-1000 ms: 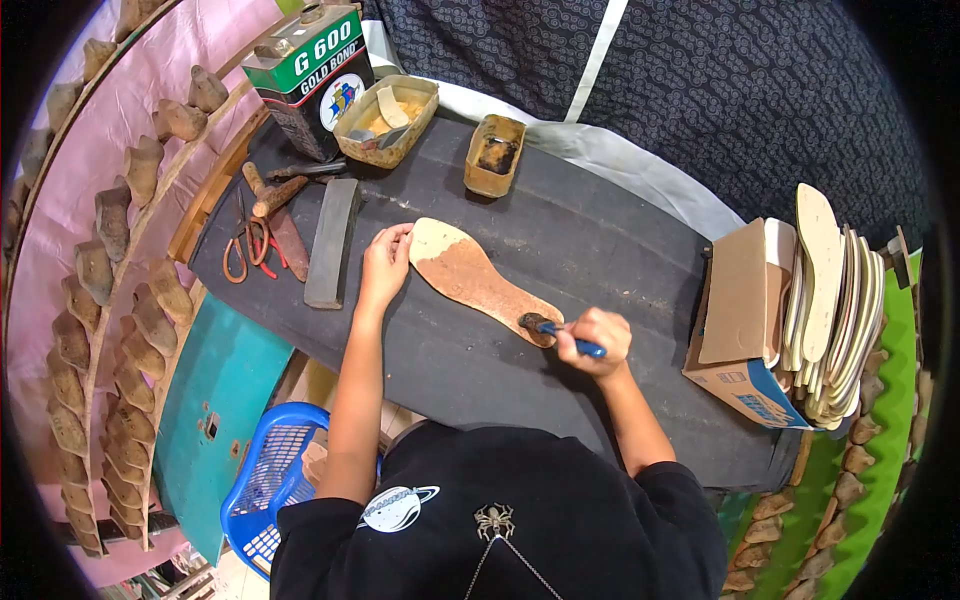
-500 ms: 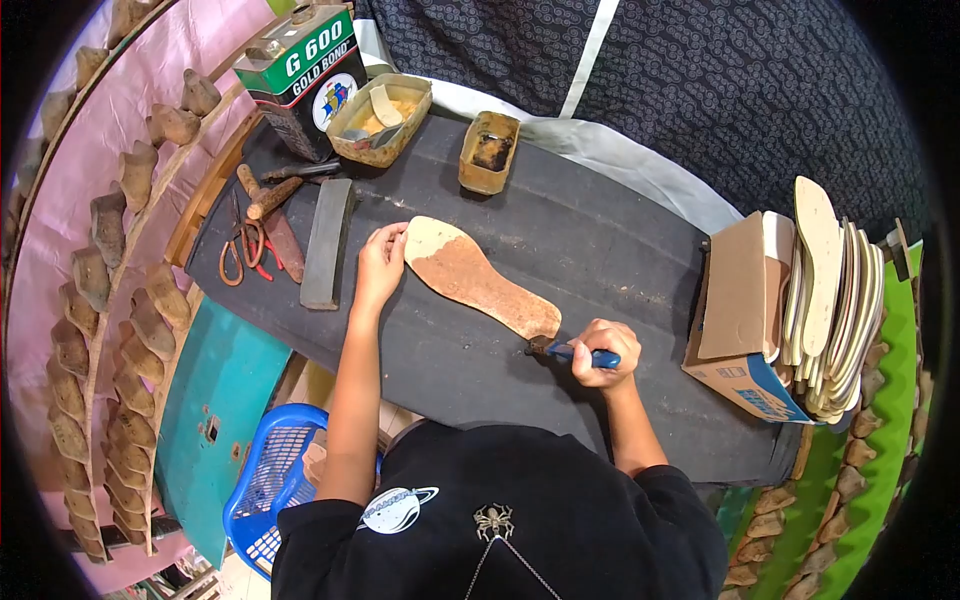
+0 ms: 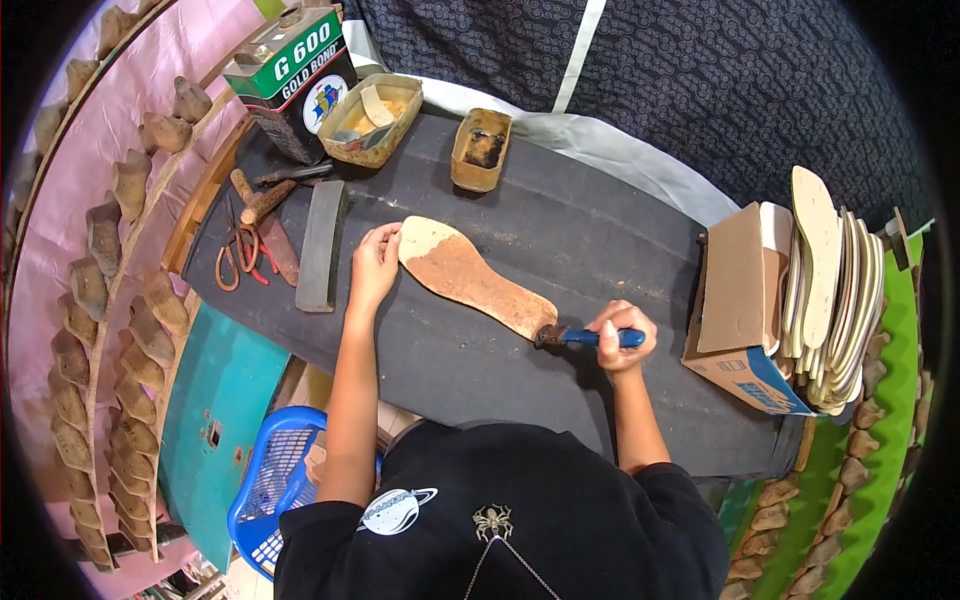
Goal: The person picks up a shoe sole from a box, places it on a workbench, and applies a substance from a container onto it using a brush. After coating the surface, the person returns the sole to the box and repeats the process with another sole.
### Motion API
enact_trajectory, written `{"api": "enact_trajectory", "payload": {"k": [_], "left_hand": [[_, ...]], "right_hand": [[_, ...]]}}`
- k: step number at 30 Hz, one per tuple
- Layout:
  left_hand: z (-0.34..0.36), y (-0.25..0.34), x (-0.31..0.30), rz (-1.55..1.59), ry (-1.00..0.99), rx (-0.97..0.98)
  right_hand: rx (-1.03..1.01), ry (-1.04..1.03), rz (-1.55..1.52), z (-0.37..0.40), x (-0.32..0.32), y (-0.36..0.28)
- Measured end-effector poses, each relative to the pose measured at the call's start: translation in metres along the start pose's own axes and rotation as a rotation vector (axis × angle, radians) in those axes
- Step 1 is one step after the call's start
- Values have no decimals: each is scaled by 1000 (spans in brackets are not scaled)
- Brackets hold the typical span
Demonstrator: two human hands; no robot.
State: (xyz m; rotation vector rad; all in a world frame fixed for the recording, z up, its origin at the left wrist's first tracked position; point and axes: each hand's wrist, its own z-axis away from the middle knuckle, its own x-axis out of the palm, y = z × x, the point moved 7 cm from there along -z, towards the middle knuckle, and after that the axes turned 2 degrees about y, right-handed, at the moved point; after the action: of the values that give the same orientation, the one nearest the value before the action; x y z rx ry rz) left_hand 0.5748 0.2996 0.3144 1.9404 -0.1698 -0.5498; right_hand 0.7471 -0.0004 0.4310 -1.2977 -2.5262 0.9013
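A shoe insole (image 3: 478, 282) lies flat on the dark work surface. It is cream at its left end and brown and wet-looking over the rest. My left hand (image 3: 376, 265) grips the cream end with its fingertips at the edge. In my right hand (image 3: 625, 334) is a blue-handled brush (image 3: 577, 336), fingers wrapped round the handle. The brush's dark head touches the narrow right end of the insole.
Left of the insole are a grey block (image 3: 321, 247), scissors (image 3: 237, 253) and a hammer (image 3: 267, 220). Behind stand a glue can (image 3: 295, 90), a tub of yellowish paste (image 3: 350, 145) and a stained small tub (image 3: 476, 175). A carton (image 3: 730, 290) and stacked insoles (image 3: 817, 260) stand at right.
The brush has shifted up a little and its handle now points more to the right. My right hand has moved right and up with it. My left hand keeps its hold.
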Motion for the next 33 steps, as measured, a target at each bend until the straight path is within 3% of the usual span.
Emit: {"api": "enact_trajectory", "payload": {"k": [7, 13, 19, 33], "left_hand": [[0, 3, 0, 24, -2, -12], [1, 10, -1, -6, 3, -8], [1, 4, 1, 33, -51, -61], [1, 3, 0, 41, -11, -2]], "right_hand": [[6, -35, 80, 2, -2, 10], [19, 52, 113, -3, -12, 16], [-11, -50, 11, -5, 5, 10], [96, 56, -27, -28, -7, 55]]}}
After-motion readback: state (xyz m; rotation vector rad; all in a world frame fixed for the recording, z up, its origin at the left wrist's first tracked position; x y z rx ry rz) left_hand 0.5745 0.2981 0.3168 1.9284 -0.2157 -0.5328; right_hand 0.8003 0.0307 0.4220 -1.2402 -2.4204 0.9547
